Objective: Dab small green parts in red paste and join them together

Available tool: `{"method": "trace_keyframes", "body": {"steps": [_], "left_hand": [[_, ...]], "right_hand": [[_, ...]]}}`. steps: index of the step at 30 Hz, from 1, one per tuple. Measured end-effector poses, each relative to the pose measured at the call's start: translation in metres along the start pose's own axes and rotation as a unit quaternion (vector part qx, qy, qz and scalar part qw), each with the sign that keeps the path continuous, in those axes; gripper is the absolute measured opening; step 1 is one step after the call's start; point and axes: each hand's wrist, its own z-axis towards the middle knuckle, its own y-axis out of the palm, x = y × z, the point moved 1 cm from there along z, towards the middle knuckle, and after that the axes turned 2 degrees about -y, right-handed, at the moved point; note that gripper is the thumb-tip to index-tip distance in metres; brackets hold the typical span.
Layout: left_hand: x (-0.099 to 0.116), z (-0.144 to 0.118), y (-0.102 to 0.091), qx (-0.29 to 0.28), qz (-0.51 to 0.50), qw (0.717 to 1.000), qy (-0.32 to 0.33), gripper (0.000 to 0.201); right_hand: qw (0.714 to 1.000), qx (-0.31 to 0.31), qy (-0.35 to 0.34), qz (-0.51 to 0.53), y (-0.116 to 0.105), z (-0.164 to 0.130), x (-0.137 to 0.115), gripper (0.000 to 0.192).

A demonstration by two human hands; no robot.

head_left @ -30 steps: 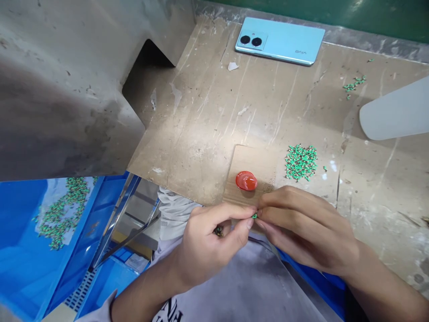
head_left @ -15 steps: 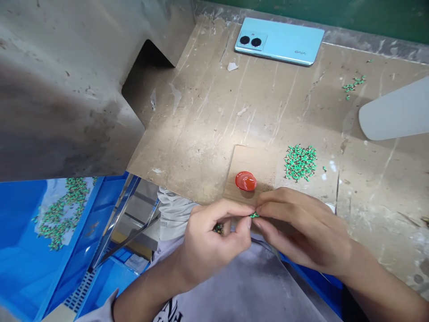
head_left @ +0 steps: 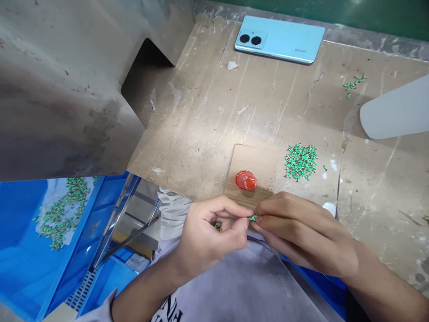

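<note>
Between the fingertips of both hands is a tiny green part [head_left: 252, 218], too small to name more exactly. My left hand [head_left: 216, 230] pinches it from the left, and more small green and dark parts [head_left: 217, 225] show in its curled palm. My right hand [head_left: 301, 228] meets it from the other side, thumb and fingers pressed together at the part. Just beyond the fingertips, a small red oval dish [head_left: 246, 180] with a wet-looking, glossy inside sits on a thin wooden board [head_left: 253, 156]. To the right of the board lies a pile of the same green parts [head_left: 300, 162].
A light blue phone [head_left: 279, 39] lies at the back edge of the worn table [head_left: 201, 120]. A grey-white rounded object [head_left: 395, 109] reaches in from the right, near a few scattered green parts [head_left: 355, 83]. A metal housing [head_left: 67, 89] stands left, above a blue bin [head_left: 20, 232].
Both hands keep together at the tiny green part, with the fingertips shifted very slightly. The right fingers have closed in a little more. Dish, pile and phone rest where they were.
</note>
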Motion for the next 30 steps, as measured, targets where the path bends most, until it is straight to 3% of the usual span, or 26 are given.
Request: {"method": "trace_keyframes", "body": {"steps": [4, 12, 16, 21, 30], "left_hand": [[-0.003, 0.004, -0.001, -0.006, -0.011, 0.999, -0.038, 0.001], [-0.007, 0.002, 0.000, 0.003, 0.006, 1.000, 0.023, 0.007], [-0.009, -0.003, -0.004, -0.011, 0.063, 0.993, 0.094, 0.030], [-0.015, -0.001, -0.008, -0.010, 0.102, 0.968, 0.228, 0.017], [-0.016, 0.005, -0.007, -0.054, 0.057, 0.957, 0.280, 0.020]], "right_hand": [[1.000, -0.007, 0.005, 0.000, 0.000, 0.002, 0.001, 0.017], [1.000, 0.011, 0.015, 0.002, -0.001, 0.004, 0.000, 0.016], [0.989, 0.035, 0.096, 0.111, -0.007, 0.007, -0.003, 0.020], [0.969, 0.054, 0.156, 0.184, -0.008, 0.010, -0.004, 0.014], [0.959, 0.027, 0.162, 0.230, -0.010, 0.008, -0.004, 0.011]]}}
